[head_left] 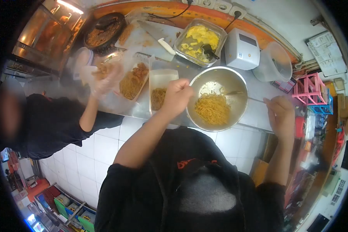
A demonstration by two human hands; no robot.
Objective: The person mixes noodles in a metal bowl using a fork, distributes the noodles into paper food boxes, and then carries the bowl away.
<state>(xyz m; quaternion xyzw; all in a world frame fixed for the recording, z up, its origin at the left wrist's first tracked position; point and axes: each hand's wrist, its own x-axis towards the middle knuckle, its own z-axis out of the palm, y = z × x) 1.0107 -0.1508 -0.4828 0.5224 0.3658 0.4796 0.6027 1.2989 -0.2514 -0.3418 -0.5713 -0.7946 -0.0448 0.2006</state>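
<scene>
A metal bowl (241, 110) holds yellow-brown noodles (212, 109). At its left rim, my left hand (178, 96) is closed, with the fingertips against the edge. To the right of the bowl, my right hand (280, 112) is closed in a pinch. A thin line runs between its fingers and the bowl's right rim; what it holds is too small to make out. Something slender and dark lies inside the bowl on the right. A paper tray (164, 76) with noodles stands left of the bowl, partly behind my left hand.
A co-worker's gloved hand (106, 79) is over the counter at left, beside another noodle tray (131, 83). Behind are a knife (166, 45) on a cutting board (143, 44), a container of yellow food (199, 36), a white device (241, 49) and a clear tub (274, 62).
</scene>
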